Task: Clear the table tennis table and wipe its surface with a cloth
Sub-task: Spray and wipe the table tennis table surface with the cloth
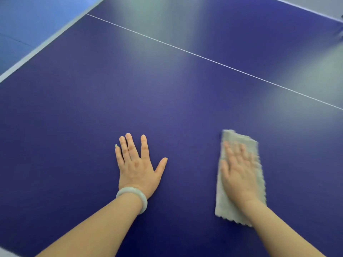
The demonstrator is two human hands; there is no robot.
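The dark blue table tennis table [167, 93] fills the view, with a thin white centre line running from upper left to right. A folded grey cloth [228, 206] lies flat on it at the lower right. My right hand [239, 171] presses on the cloth with straight fingers, and it looks blurred. My left hand [137, 164] lies flat on the bare table surface to the left of the cloth, fingers spread, with a pale bangle on the wrist.
The table's white edge [42, 45] runs diagonally at the upper left, with blue floor [22, 25] beyond it. Bright light reflections streak the table's far half.
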